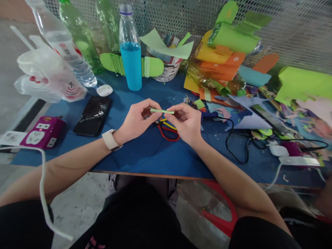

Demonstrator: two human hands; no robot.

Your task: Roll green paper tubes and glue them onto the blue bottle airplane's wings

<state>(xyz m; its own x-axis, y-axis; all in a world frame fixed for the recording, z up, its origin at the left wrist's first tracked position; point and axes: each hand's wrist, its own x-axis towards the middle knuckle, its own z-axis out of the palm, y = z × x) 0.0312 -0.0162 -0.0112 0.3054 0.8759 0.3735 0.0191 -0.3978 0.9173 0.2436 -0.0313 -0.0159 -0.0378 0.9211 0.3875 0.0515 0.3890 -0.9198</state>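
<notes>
A thin light-green paper strip (162, 111) is stretched between my two hands, above the middle of the blue table. My left hand (138, 118) pinches its left end between thumb and fingers, and a pale watch band sits on that wrist. The right end is gripped the same way by my right hand (186, 121). Under the hands lie scissors (169, 135) with red and yellow handles, their blades partly hidden. Just behind stands a bottle with blue paper round it (131, 65), beside a pleated green paper piece (114, 63).
A black phone (92, 116), a white earbud case (104, 90) and a purple power adapter (43, 131) lie on the left. Several bottles and a plastic bag (49, 72) stand behind. Paper scraps (308, 117), a black cable (229, 145) and paper-covered bottles (233, 38) crowd the right.
</notes>
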